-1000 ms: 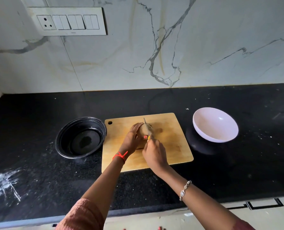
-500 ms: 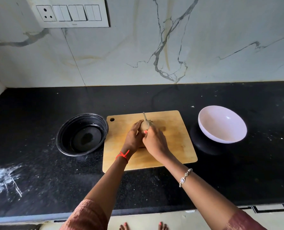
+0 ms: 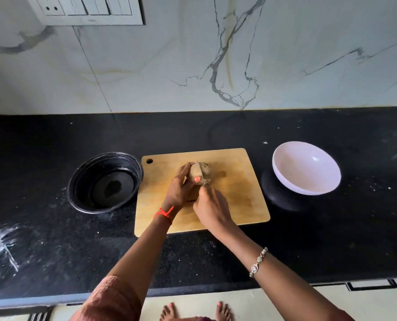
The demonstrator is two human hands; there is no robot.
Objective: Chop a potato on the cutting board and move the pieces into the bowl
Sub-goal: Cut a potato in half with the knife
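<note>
Wooden cutting board [image 3: 239, 205] serves as reference. Potato [image 3: 207, 173] lies at the board's centre, not yet cut through. Left hand [image 3: 180, 188] curls its fingers over the potato's left side, evidently to stop it rolling. Right hand [image 3: 212, 207] grips the knife [image 3: 201, 178], blade across the potato. White bowl [image 3: 306, 167] stands right of the board, handy for pieces. Against half a second earlier, the right hand sits nearer the board's front edge and the blade lies lower.
</note>
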